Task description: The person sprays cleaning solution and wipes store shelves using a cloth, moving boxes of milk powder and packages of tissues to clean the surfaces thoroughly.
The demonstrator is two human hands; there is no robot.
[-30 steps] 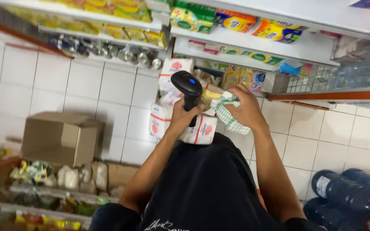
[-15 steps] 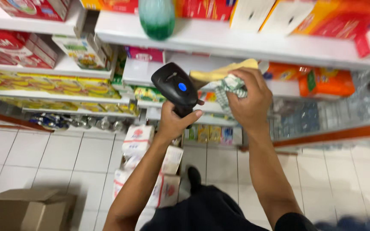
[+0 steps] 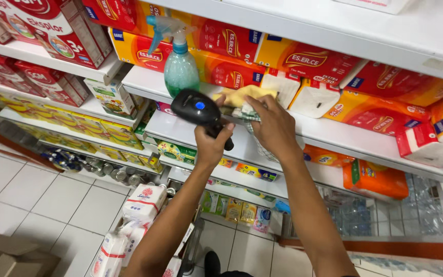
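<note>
Two bare hands raised at a white shelf (image 3: 334,134) in a shop aisle. Left hand (image 3: 212,146) wrapped tight around the grip of a black handheld scanner (image 3: 197,109); its head tips up and left, a blue light showing on top. Right hand (image 3: 273,125) just beside it, fingers closed on a checked green-and-white cloth (image 3: 255,138) and touching a yellow cloth (image 3: 242,95) that lies on the shelf edge. Hands near each other, not touching.

Containers: a clear spray bottle (image 3: 179,64) with a pale blue trigger stands upright on the shelf, just left of and behind the scanner, partly full of green liquid. Orange and red tissue packs (image 3: 303,64) fill the shelf behind the hands, in a row running right. Red cartons (image 3: 52,36) stacked on the upper shelf, far left. Lower shelves hold small yellow and green packets (image 3: 175,151); exact contents too small to tell. A row of cans (image 3: 114,174) sits on the lowest left shelf. White bags with red print (image 3: 139,205) are stacked on the floor under the left forearm.

Edges and room: the shelf front edge runs diagonally under both hands. White tiled floor (image 3: 32,195) lies open at lower left, with a brown cardboard box (image 3: 6,256) at the near left corner.
</note>
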